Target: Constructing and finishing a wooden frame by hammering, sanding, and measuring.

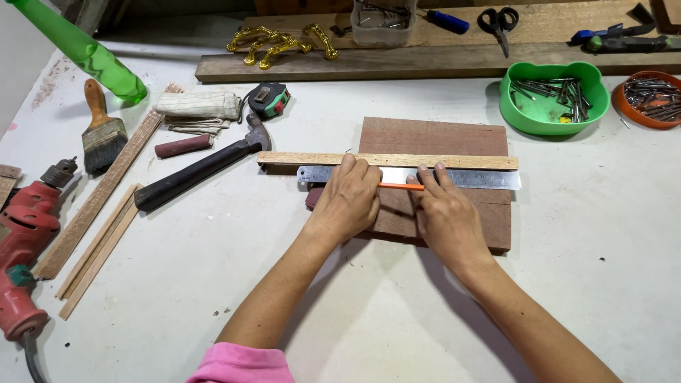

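A reddish-brown wooden board (433, 138) lies flat on the white table. Across it runs a thin light wood strip (440, 162), and a steel ruler (482, 179) lies right below the strip. My left hand (346, 202) presses down on the ruler's left part, fingers curled over it. My right hand (445, 213) rests on the board with its fingertips at the ruler's edge. An orange pencil (401, 186) lies between the two hands along the ruler; which hand grips it is hard to tell.
To the left lie a hammer (198, 170), tape measure (269, 99), paintbrush (101, 135), cloth roll (198, 105), wood strips (99, 248) and a red power drill (21, 248). A green bowl (553, 113) and orange dish (649, 99) hold nails. Behind are planks, scissors (499, 21) and gold handles (280, 44).
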